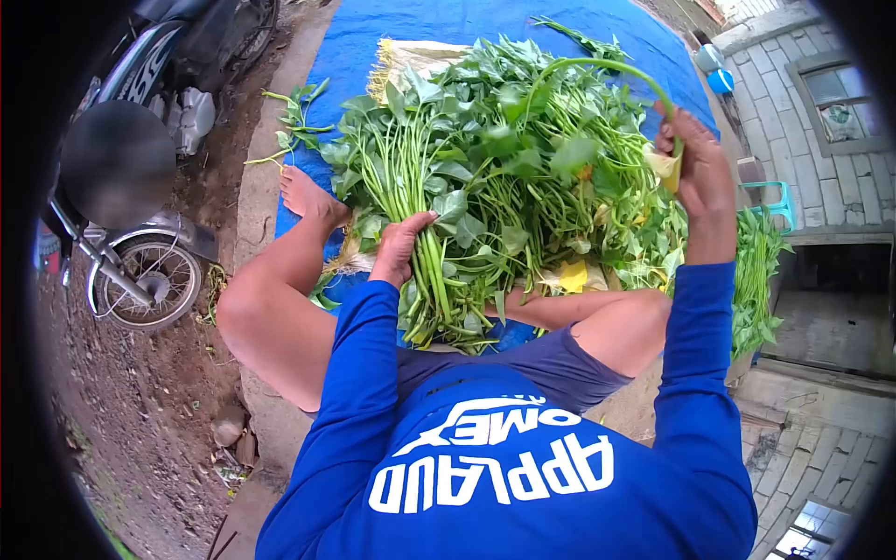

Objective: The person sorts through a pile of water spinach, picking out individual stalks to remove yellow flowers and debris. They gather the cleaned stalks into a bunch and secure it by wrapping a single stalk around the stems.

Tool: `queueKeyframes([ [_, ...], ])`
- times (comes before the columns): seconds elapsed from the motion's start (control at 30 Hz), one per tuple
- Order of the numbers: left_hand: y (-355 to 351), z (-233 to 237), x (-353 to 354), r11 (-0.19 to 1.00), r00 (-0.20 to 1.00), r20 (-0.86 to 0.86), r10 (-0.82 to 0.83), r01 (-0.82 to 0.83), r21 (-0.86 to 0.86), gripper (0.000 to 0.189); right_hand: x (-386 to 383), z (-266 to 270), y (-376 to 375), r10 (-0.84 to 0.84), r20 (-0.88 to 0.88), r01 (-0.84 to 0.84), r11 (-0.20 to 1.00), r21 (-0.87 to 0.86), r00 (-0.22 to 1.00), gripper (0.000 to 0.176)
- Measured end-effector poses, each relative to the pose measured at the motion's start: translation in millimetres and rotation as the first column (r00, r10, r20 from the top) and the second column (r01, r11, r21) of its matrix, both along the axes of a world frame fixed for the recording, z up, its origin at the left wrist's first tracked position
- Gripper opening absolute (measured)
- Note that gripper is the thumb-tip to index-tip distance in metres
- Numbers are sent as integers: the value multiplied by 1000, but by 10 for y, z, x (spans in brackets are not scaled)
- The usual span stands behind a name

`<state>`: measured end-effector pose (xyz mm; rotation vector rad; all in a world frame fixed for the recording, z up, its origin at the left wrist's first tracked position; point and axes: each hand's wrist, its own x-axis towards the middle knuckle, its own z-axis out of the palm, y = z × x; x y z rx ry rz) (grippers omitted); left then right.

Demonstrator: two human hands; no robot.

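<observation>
My left hand (399, 246) is closed around a thick bundle of leafy greens (433, 271) that look like water spinach. Its stem ends point toward my lap and its leaves spread away from me. Raised at the right, my right hand (702, 174) grips one long green stem (627, 67), which arches over to the left; its leafy end is blurred. A pale yellowish leaf (663, 166) shows at the fingers of that hand. Between and beyond my hands lies a large heap of the same greens (551, 201), with some yellow leaves among them.
A blue tarp (644, 37) lies under the heap, with a pale woven sack (420, 58) on it. Loose stems (297, 121) lie at the left edge. More greens (758, 280) are at the right, near a turquoise stool (773, 201). A motorcycle (140, 252) stands at left.
</observation>
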<state>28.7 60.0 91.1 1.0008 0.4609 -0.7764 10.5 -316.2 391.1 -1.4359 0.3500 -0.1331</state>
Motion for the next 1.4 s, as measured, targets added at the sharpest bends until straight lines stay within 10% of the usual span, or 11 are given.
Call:
queueKeyframes([
  [0.2,-73,-102,-79,998,999,-16,-49,48,-28,22,29,258,-212,-10,243,-18,993,113,970,37],
  [0.3,-36,-72,-125,996,996,-37,-80,79,-29,22,151,-29,-234,139,-126,-156,978,-136,982,36],
  [0.33,-45,-43,-94,997,996,-40,-76,75,-37,22,120,33,-243,55,2,-51,940,-337,998,36],
  [0.43,-75,-166,-107,997,998,-34,-60,59,-40,22,69,345,-421,4,84,-6,1000,27,996,31],
  [0.9,-172,-377,-206,978,992,-115,-61,36,-206,20,-85,-710,387,-55,309,30,996,85,949,26],
  [1.07,-403,-485,-408,945,982,-186,29,-88,-316,15,-514,-1419,1352,-134,58,144,967,-213,989,14],
  [1.2,-387,-522,-527,910,968,-251,14,-116,-398,14,-1124,-2703,1746,12,-510,-100,984,-145,860,19],
  [1.4,-370,-753,-604,921,959,-278,49,-151,-359,17,-1318,-2959,1797,95,-646,-150,988,-31,758,24],
])
